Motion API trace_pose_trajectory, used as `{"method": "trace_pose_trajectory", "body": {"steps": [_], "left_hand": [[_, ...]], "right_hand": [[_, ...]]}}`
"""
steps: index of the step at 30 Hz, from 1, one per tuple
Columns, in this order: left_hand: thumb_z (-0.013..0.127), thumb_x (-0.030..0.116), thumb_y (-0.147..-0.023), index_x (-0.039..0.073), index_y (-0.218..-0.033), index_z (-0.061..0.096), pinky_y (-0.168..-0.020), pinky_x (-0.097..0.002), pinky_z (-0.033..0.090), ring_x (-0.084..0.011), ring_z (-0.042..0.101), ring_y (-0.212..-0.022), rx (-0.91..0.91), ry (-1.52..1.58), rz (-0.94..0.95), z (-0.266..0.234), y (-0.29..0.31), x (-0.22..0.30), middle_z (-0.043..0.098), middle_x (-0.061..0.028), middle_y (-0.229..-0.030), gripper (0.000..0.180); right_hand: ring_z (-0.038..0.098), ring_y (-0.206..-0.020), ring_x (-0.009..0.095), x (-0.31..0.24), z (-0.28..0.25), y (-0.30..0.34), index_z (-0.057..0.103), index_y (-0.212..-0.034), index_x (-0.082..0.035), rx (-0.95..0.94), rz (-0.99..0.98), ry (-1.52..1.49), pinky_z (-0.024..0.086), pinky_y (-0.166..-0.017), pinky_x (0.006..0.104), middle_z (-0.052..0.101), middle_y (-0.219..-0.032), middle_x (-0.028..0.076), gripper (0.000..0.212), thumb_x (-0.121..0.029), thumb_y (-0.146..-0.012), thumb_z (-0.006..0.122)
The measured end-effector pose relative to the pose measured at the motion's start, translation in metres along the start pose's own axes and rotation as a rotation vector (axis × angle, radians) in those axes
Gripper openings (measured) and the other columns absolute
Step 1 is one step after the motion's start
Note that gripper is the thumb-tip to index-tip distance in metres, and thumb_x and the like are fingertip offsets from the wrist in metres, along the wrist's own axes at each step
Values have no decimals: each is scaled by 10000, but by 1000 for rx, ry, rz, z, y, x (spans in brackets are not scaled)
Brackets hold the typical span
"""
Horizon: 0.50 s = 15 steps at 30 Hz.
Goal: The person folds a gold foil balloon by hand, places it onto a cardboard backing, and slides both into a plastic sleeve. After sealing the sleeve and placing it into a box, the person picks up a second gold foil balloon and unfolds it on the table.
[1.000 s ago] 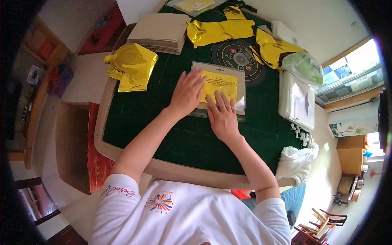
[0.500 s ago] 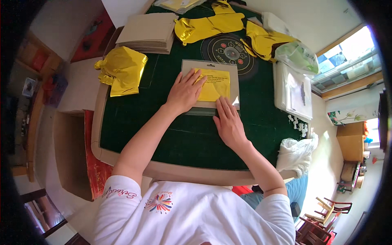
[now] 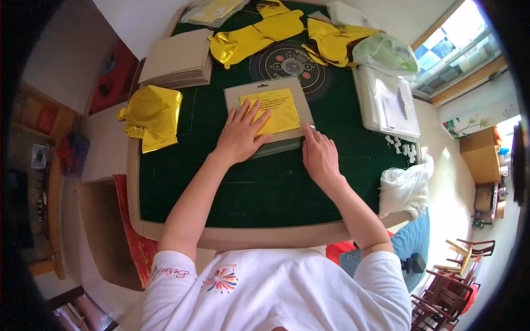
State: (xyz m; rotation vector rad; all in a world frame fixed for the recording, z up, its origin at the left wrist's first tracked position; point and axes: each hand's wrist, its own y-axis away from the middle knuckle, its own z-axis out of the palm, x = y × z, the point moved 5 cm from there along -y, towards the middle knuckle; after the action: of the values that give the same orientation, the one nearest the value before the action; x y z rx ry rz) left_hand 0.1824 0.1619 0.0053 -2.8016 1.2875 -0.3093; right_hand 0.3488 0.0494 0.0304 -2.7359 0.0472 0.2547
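Observation:
A brown backing card (image 3: 234,94) with a hanging slot lies in a clear plastic bag (image 3: 307,118) on a dark green table. On the card sits a flat folded gold foil piece (image 3: 287,113) with dark print. My left hand (image 3: 240,135) lies with spread fingers over the foil's left part and the card's lower left. At the package's lower right corner is my right hand (image 3: 321,157), its fingers bent and close together, the index fingertip on the bag's edge. What lies under that fingertip is hidden. More clear bag edges (image 3: 276,148) show beneath the package's near side.
At left are a cardboard stack (image 3: 176,58) and gold foil (image 3: 152,118). More foil balloons (image 3: 259,36) lie at the back, near a round control panel (image 3: 291,67). At right are stacked clear bags (image 3: 389,105), small white pieces (image 3: 403,148) and a white plastic bag (image 3: 406,187).
The package has turned slightly clockwise. My left hand's fingers have spread wider. My right hand's fingers have bent in at the package's corner. The whole view has shifted a little.

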Motion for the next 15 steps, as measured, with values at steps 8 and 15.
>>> {"method": "trace_pose_trajectory", "body": {"steps": [8,15], "left_hand": [[451,484,-963,219,-1469,362,-1177,-501,153,-336,208,-1440,30,17,-2,-1,2,1,271,-129,-1543,578],[477,450,-957,203,-1463,368,-1169,-510,167,-348,228,-1430,74,23,11,-10,10,-4,298,-144,-1526,574]], "right_hand": [[522,-487,122,-4,12,-7,314,-1437,-88,-517,768,-1184,383,-422,249,576,-658,63,529,-110,-951,521],[515,-480,117,-12,28,-7,309,-1443,-94,-400,952,-1609,362,-412,224,570,-679,66,545,-57,-936,506]]}}
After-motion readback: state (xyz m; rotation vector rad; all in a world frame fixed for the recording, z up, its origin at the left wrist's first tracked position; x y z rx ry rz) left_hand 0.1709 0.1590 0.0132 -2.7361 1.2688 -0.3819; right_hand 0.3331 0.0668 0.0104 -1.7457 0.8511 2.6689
